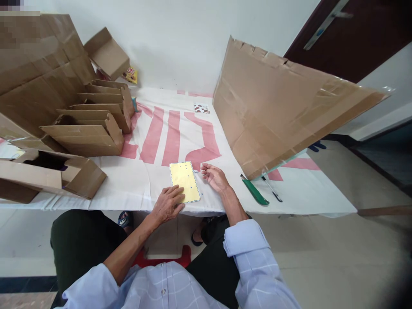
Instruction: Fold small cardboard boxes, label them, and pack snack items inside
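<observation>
A yellow card (183,174) with a scalloped dark edge and small blue dots lies near the table's front edge. My left hand (169,201) rests on its lower left part, fingers lying flat and thumb apart. Just right of the card, my right hand (215,177) is curled with thumb and fingertips drawn together. Anything between those fingertips is too small to make out. On the table to the right lies a green-handled cutter (255,192), and beside it a pen (272,189).
Several cardboard trays (86,141) stand in a row at left, with an open cardboard box (74,174) nearer me. A large cardboard panel (277,103) leans on the right. Farther back is a small patterned packet (201,108). White cloth with pink shapes (172,133) covers the table.
</observation>
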### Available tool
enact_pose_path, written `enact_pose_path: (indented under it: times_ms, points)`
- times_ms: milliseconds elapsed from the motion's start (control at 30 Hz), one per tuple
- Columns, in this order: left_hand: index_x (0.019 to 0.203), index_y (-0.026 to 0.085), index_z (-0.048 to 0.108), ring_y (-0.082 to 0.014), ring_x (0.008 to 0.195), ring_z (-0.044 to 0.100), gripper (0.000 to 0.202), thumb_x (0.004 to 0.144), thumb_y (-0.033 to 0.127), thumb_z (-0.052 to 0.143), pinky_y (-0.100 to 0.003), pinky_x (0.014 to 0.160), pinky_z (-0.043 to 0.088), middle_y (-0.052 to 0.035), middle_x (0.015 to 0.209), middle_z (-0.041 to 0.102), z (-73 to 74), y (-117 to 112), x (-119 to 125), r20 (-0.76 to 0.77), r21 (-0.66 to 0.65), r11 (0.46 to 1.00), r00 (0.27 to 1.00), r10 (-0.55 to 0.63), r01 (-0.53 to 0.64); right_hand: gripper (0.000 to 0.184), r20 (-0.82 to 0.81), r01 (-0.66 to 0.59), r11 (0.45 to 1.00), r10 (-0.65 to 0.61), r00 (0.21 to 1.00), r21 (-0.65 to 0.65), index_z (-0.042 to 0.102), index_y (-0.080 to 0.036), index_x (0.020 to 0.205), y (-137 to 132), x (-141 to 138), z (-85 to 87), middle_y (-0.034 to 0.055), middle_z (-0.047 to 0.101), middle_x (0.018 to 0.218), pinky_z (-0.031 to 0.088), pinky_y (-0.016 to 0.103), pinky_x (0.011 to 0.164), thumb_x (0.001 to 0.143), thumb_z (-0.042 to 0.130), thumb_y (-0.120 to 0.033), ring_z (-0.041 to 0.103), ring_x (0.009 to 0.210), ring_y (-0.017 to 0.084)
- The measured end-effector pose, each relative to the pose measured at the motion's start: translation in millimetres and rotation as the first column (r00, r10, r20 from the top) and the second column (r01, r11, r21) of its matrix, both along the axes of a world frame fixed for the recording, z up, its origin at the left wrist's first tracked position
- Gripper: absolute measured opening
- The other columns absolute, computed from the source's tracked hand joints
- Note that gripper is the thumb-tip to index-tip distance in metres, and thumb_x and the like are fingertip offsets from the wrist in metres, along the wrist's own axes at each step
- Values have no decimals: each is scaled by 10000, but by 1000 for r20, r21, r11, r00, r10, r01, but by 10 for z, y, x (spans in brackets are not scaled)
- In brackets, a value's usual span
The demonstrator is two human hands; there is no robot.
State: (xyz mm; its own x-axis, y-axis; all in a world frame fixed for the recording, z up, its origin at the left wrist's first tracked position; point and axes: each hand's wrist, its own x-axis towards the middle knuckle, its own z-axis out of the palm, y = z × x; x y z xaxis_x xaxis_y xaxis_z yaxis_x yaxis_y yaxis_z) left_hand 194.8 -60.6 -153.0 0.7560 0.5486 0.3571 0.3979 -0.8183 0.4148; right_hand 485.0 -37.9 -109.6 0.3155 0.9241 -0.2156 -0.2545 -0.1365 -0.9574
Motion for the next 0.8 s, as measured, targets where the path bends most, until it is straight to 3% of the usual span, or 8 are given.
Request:
enact_pose_path:
  times_ms: [133, 333, 467, 533, 600, 700, 733, 800]
  points:
    - [1206, 226, 747, -335, 1443, 614, 218, 1011, 279, 664, -511, 1111, 501, -126, 1467, 722, -5, 3, -12, 43, 9, 1000, 999, -9, 9, 305, 36, 57, 998, -57, 998, 10, 757, -201, 975, -8, 0, 9, 77, 790, 952, 567, 279, 627, 680, 698, -252, 684, 741, 159]
    - [1110, 221, 743, -321, 1272, 687, 153, 1024, 325, 672, -473, 978, 539, -127, 1295, 773, 12, 6, -30, 88, 53, 999, 996, -10, 6, 256, 249, 200, 980, -195, 949, 7, 734, -220, 943, -27, 106, -16, 37, 771, 902, 541, 270, 620, 722, 662, -328, 654, 719, 147]
    - [1060, 216, 737, -305, 1122, 710, 180, 1030, 384, 680, -455, 892, 544, -126, 1201, 780, 29, -9, -34, 85, 68, 998, 996, -7, 1, 222, 417, 145, 988, -114, 902, -44, 755, -212, 911, -71, 56, -22, 31, 758, 869, 529, 294, 672, 756, 675, -349, 656, 767, 179]
    - [1081, 217, 740, -320, 1165, 699, 204, 1028, 404, 677, -463, 909, 550, -141, 1244, 769, 24, -24, -33, 81, 72, 997, 996, 23, -28, 139, 496, 103, 992, -56, 867, -67, 748, -220, 838, -120, -57, -31, 21, 742, 866, 525, 307, 752, 752, 725, -327, 659, 846, 203]
    - [1137, 219, 742, -358, 1298, 660, 236, 1018, 413, 679, -487, 961, 552, -163, 1355, 738, 9, -37, -30, 71, 76, 994, 995, 69, -75, 88, 649, 50, 995, 19, 760, -88, 728, -229, 787, -182, -210, -55, 28, 728, 926, 507, 313, 825, 777, 760, -311, 654, 924, 216]
    - [1187, 229, 742, -382, 1418, 608, 261, 1012, 412, 680, -515, 1036, 538, -166, 1451, 704, -21, -46, -27, 37, 71, 992, 995, 97, -100, 80, 867, -41, 992, 128, 482, -123, 751, -243, 863, -261, -418, -118, 55, 712, 1050, 489, 318, 868, 877, 741, -321, 653, 979, 220]
    - [1188, 229, 744, -382, 1419, 612, 263, 1013, 415, 680, -519, 1048, 534, -164, 1449, 708, -28, -45, -27, 28, 66, 993, 995, 94, -96, 84, 895, -59, 991, 137, 425, -124, 766, -251, 917, -274, -455, -141, 60, 713, 1076, 491, 320, 875, 900, 730, -325, 654, 987, 221]
    - [1182, 229, 750, -383, 1412, 618, 268, 1015, 427, 681, -524, 1054, 530, -163, 1437, 717, -34, -42, -29, 21, 53, 994, 996, 92, -93, 119, 887, -50, 994, 111, 449, -99, 781, -262, 1000, -275, -456, -183, 60, 724, 1100, 501, 324, 881, 910, 723, -314, 656, 976, 219]
